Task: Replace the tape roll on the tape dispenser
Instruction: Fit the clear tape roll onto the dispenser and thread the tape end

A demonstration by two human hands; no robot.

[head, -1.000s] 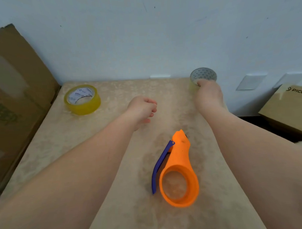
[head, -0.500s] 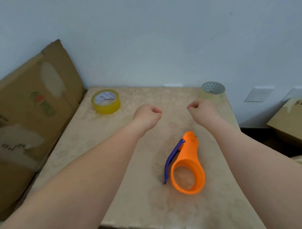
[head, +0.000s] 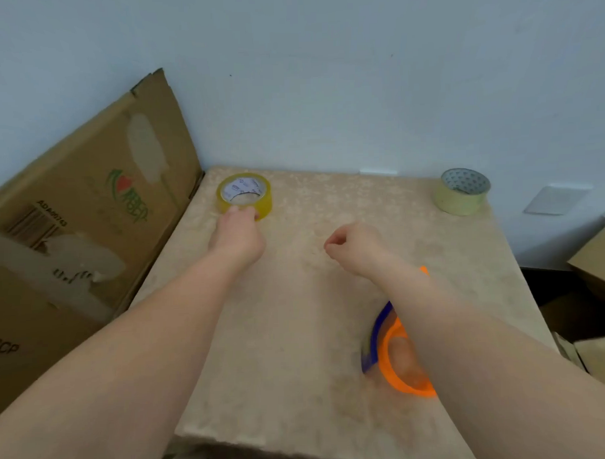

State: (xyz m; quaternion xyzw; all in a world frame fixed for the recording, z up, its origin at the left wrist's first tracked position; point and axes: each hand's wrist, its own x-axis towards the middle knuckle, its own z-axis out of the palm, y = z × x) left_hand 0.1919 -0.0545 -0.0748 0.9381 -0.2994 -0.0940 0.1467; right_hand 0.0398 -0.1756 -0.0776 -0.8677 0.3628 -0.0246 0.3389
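A full yellow tape roll (head: pixel 263 196) lies flat at the table's far left. My left hand (head: pixel 239 233) reaches it, and its fingertips curl over the roll's near rim. The orange tape dispenser (head: pixel 398 360) with its blue blade arm lies at the near right with an empty ring. My right forearm hides much of it. My right hand (head: pixel 355 249) hovers over the middle of the table, fingers curled, holding nothing. A pale, nearly used-up tape roll (head: pixel 459 198) stands at the far right corner.
The beige table (head: pixel 298 332) ends against a pale blue wall. A large flattened cardboard box (head: pixel 88 219) leans along the table's left side. More cardboard boxes (head: pixel 597 263) sit on the floor to the right.
My left hand has moved forward and left from the table's middle to the yellow roll. My right hand left the pale roll and drew back to the centre. My view swung left.
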